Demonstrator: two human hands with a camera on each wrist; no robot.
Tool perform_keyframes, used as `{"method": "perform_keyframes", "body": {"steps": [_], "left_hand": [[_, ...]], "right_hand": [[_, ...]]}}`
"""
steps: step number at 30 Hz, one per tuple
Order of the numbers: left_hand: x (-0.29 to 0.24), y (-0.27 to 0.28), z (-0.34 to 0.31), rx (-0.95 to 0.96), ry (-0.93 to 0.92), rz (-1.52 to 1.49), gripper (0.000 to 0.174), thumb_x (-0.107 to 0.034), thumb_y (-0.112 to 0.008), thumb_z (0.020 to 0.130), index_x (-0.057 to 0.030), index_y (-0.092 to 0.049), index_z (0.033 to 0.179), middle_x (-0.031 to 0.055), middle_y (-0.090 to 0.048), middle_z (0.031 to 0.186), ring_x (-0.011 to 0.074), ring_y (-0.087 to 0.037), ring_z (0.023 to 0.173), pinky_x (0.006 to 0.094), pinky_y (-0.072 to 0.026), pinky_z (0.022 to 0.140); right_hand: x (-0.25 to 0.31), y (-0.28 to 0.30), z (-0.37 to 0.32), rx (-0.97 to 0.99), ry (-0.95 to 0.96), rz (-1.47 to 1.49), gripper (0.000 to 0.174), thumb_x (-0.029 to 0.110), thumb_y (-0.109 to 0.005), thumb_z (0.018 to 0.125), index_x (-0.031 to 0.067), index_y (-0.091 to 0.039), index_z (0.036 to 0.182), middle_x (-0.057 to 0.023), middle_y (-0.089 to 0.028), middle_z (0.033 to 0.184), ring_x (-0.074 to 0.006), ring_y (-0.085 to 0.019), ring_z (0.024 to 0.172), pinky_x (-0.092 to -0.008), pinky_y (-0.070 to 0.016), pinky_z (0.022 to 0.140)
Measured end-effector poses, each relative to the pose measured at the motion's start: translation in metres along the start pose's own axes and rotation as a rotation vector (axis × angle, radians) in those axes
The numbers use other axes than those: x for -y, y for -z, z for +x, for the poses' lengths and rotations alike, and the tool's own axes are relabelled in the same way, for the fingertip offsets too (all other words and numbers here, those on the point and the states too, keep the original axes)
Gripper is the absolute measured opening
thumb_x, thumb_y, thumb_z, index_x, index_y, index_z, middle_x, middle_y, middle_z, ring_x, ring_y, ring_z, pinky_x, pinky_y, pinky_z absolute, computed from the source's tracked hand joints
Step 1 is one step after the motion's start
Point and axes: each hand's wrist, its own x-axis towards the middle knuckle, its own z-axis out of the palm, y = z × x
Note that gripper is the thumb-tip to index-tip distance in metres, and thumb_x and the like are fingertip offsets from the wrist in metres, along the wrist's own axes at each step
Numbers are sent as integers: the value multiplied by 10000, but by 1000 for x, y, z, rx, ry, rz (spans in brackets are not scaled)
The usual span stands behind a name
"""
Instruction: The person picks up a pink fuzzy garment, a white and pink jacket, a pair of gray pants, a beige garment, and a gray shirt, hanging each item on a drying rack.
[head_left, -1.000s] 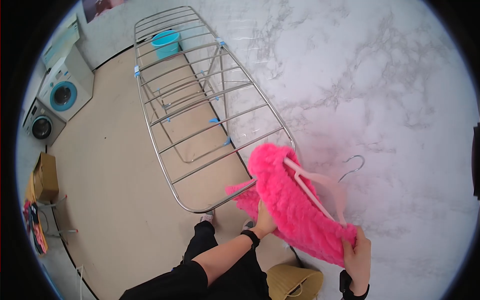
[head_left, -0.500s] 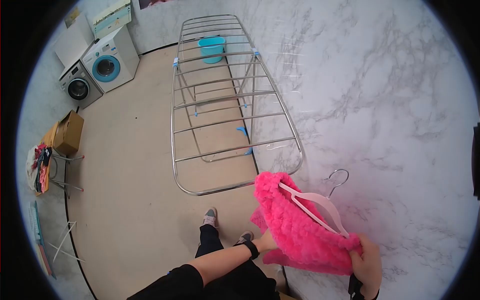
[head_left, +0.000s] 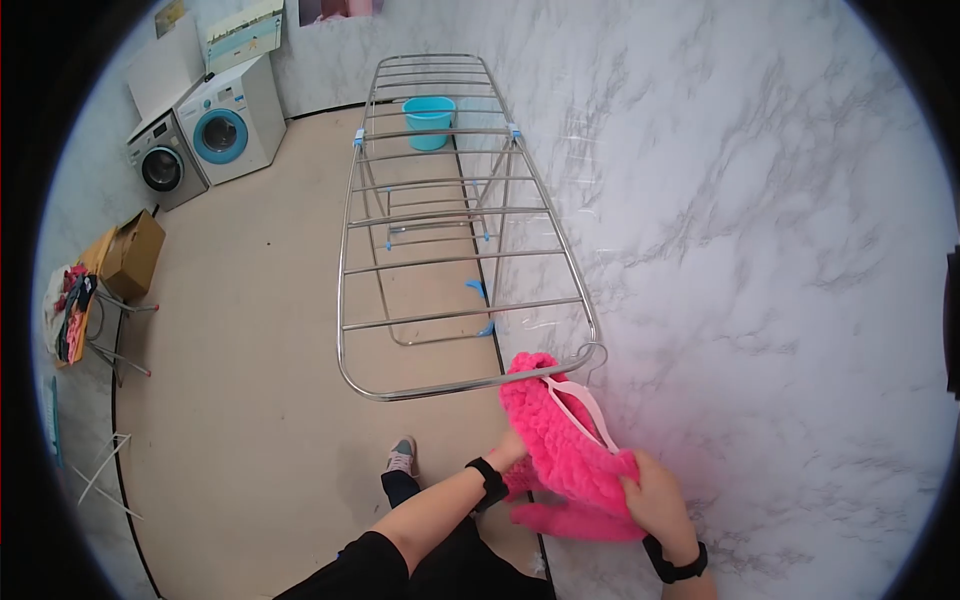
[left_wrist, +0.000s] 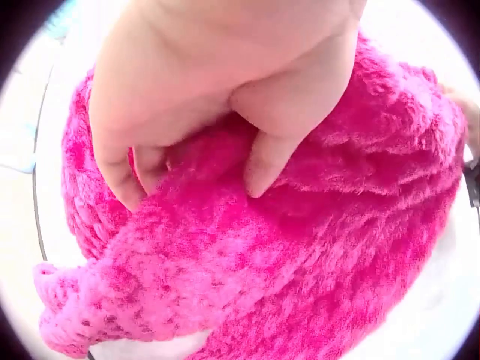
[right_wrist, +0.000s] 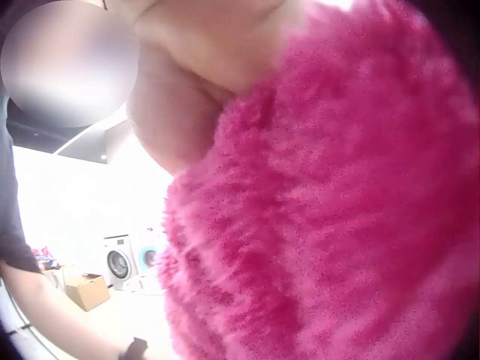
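Change, big items first. Drying rack (head_left: 450,390): its near end rail now crosses in front of the far edge of the pink garment (head_left: 575,450), which hangs off the rack's near right corner. Half a second ago that rail was clear of the cloth. Left hand (left_wrist: 232,82): thumb and fingers curled into the plush, seems to grip a fold; partly behind the cloth in the head view. Right hand (head_left: 660,495): closed round the garment's near end, beside the hanger tip. Hanger (head_left: 590,402): inside the garment's opening, tilted. Hook (head_left: 604,357): stood well right of the rack, now overlaps the corner. Means the hanger is likely at the hooking-on point; can't tell whether the hook is over the rail or just beside it.

Materials, same order. Wall (head_left: 760,250): pale, grey-veined, marble look. Rack: shiny metal tube, rounded corners, parallel crossbars. Garment: hot pink, deep fluffy pile in ridged rows, soft, bunched; a flatter, bumpier flap shows lower left in the left wrist view. Hanger: pale pink, smooth, probably plastic, curved arm over a straight bar. Hook: thin bent wire, metallic.
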Motion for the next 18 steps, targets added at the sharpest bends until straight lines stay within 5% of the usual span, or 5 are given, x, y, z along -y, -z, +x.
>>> {"method": "perform_keyframes", "body": {"steps": [2,5,11,13,18], "left_hand": [[-128,40,8,-132,492,-327,392,-129,-540,879,-16,-533,1255,147,-604,1198,273,-567,1110,380,-451,945],[-101,51,21,-176,660,-360,453,-120,-524,891,-47,-461,1334,112,-562,1253,226,-541,1127,334,-418,969],[-79,11,-25,37,321,-259,462,-85,-533,854,9,-480,1303,173,-586,1221,264,-544,1154,324,-424,975],[-80,-8,-51,93,206,-79,541,-125,-559,816,21,-440,1324,258,-530,1250,360,-495,1212,386,-393,1022],[-67,-29,-118,183,323,4,582,-151,-582,810,-8,-401,1344,272,-476,1297,393,-482,1199,409,-396,1011]], "right_hand": [[-9,-23,18,-10,36,5,233,107,-555,846,6,-554,1055,-272,-633,866,-461,-603,857,-529,-469,730],[-33,-60,40,2,53,-21,242,108,-555,847,2,-530,1063,-284,-632,871,-472,-603,855,-539,-472,734],[-70,-125,63,86,-42,-137,291,117,-558,846,-5,-478,1098,-319,-623,857,-497,-600,845,-568,-471,745],[-81,-138,66,128,-97,-158,309,116,-560,848,-16,-470,1113,-323,-623,893,-497,-600,873,-563,-474,752],[-97,-153,70,132,-114,-128,333,119,-566,847,-12,-487,1143,-304,-625,970,-483,-594,933,-533,-473,787]]}}
